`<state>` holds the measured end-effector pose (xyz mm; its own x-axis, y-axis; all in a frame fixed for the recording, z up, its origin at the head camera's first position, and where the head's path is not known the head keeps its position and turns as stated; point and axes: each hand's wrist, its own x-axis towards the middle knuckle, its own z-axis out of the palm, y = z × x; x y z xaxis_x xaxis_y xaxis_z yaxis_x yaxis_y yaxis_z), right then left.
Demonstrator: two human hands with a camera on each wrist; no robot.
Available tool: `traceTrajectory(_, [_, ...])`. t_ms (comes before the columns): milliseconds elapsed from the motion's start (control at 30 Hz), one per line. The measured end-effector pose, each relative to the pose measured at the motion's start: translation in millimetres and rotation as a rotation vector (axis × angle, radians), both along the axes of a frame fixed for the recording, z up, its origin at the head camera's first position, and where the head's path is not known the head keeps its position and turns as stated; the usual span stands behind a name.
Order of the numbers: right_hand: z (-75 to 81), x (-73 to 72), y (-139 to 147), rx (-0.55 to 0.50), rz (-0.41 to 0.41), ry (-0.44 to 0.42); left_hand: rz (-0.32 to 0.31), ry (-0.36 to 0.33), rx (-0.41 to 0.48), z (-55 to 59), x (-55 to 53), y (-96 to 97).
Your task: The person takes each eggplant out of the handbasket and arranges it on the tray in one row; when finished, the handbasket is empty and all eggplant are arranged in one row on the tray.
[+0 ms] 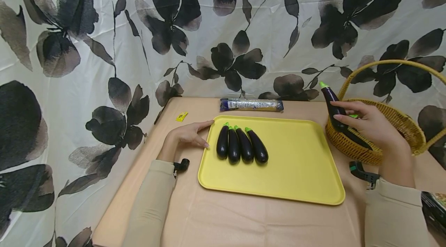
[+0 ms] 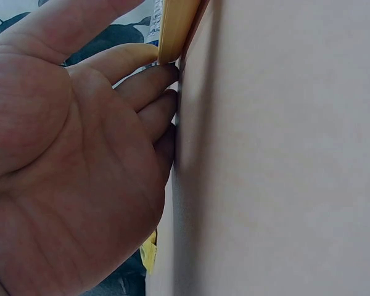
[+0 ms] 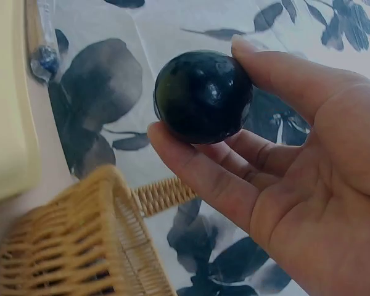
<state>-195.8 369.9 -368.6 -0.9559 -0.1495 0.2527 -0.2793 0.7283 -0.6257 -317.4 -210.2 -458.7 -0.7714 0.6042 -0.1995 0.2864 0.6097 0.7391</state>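
Between thumb and fingers, my right hand (image 1: 371,123) pinches a dark purple eggplant (image 1: 331,103), its green stem end tipped up, over the left side of a wicker basket (image 1: 414,131). The right wrist view shows the rounded end of that eggplant (image 3: 203,95). More eggplant (image 1: 357,138) lies inside the basket, partly hidden by the hand. Several eggplants (image 1: 245,144) lie side by side at the left of a yellow tray (image 1: 289,177), stems pointing away. At the tray's left rim rests my left hand (image 1: 186,133); its fingers (image 2: 151,92) are fairly straight beside the tray edge (image 2: 172,31).
Behind the tray lies a long, shiny wrapped package (image 1: 251,105). A small yellow packet (image 1: 182,116) is on the table (image 1: 223,220) at the back left. The basket's tall handle (image 1: 393,62) arches up at the right. A floral curtain (image 1: 209,26) hangs behind the table.
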Motion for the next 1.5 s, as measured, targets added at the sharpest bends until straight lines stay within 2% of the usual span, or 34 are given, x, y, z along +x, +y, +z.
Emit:
traceTrajectory(267, [1.1, -6.2, -22.1, 0.037, 0.069, 0.022, 0.004, -0.008, 0.003, 0.3, 0.5, 0.7])
traceTrajectory(567, [-2.4, -16.4, -46.1, 0.039, 0.125, -0.063, 0.004, -0.017, 0.011, 1.4, 0.9, 1.3])
traceTrajectory(667, [-4.3, -19.8, -53.1, 0.041, 0.167, -0.059, 0.002, -0.017, 0.012, 0.4, 0.1, 0.9])
traceTrajectory(833, [-6.8, -24.4, -65.3, 0.000, 0.245, -0.100, 0.003, -0.026, 0.011, 0.1, -0.3, 1.3])
traceTrajectory(1167, [-16.6, -30.4, -83.9, 0.050, 0.273, -0.128, -0.003, -0.006, -0.008, 1.2, -1.0, 0.9])
traceTrajectory(1500, [-28.9, -35.2, -99.6, 0.070, 0.323, -0.106, -0.004, -0.003, -0.004, -0.5, -1.6, 0.8])
